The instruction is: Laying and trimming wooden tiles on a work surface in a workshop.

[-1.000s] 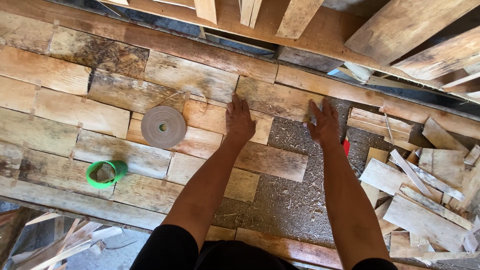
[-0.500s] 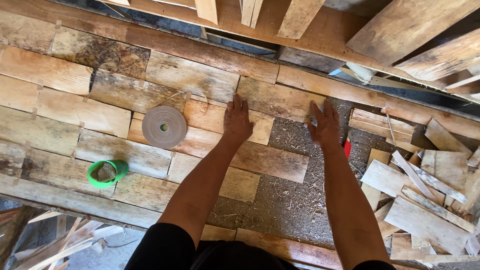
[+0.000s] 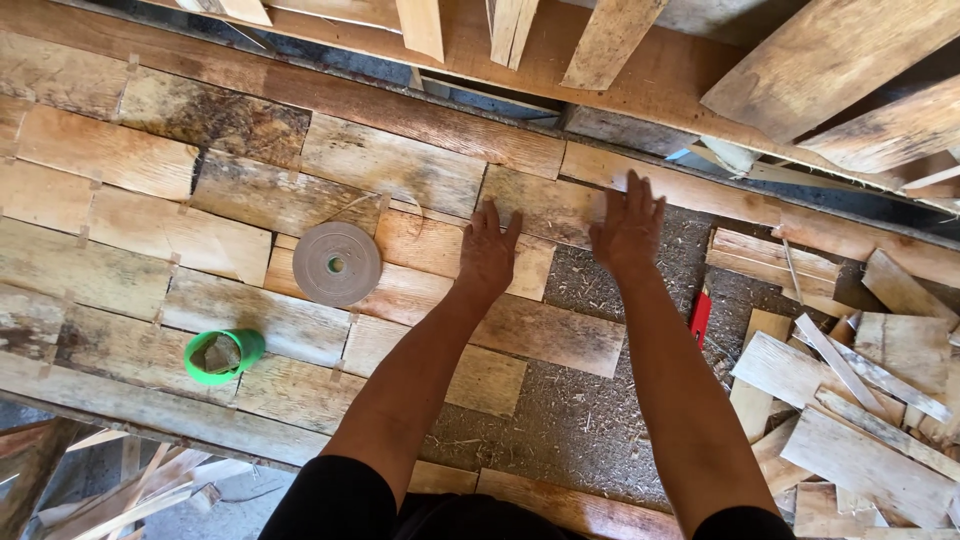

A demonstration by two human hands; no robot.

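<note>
Two sets of spread fingers are pressed flat: the left hand and right hand are laid on a veneer strip at frame centre, its long axis running left-right, nearer the right hand; a tape roll lies left

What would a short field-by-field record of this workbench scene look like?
Surface: patchwork of thin wooden veneer sheets joined edge to edge
Left hand: flat, fingers spread, pressing a veneer sheet
Right hand: flat at the sheet's right edge, over bare chipboard
Left of hands: round roll of brown paper tape; green plastic cup
Right side: red tool; pile of loose veneer offcuts
</note>
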